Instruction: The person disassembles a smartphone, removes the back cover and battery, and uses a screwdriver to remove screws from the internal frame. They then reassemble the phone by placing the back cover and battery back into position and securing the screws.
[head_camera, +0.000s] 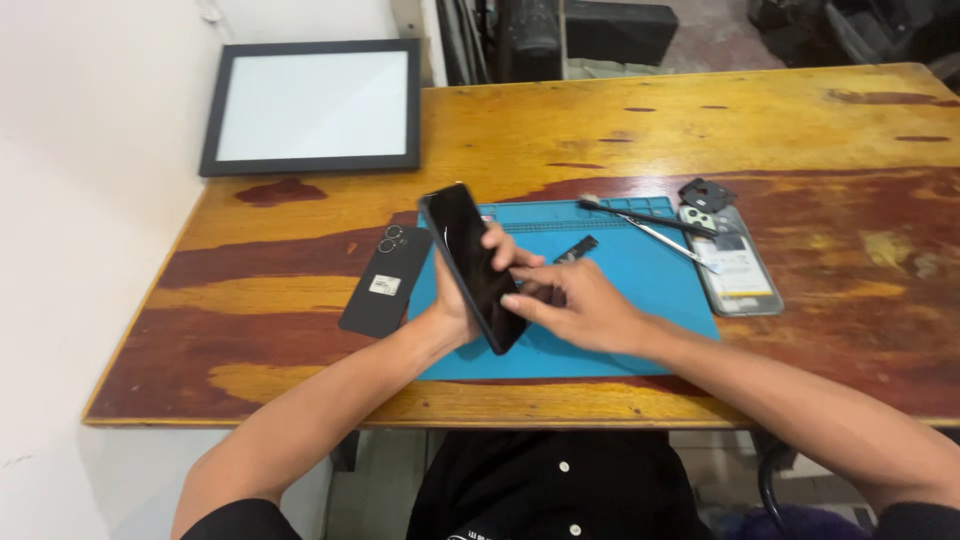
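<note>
My left hand (470, 290) grips a black smartphone (468, 262), holding it tilted on edge above a blue work mat (640, 290) with its dark screen turned left. My right hand (580, 308) touches the phone's lower right side, fingers stretched along its edge. A black phone back cover (385, 282) with two camera rings lies flat on the wooden table (600, 120) just left of the mat. A small black strip (577, 247) rests on the mat behind my hands.
Black tweezers and a thin metal tool (645, 222) lie at the mat's far right corner. An opened phone body (735, 265) with a small black part (705, 193) lies right of the mat. A dark-framed white panel (315, 105) sits at the table's far left corner.
</note>
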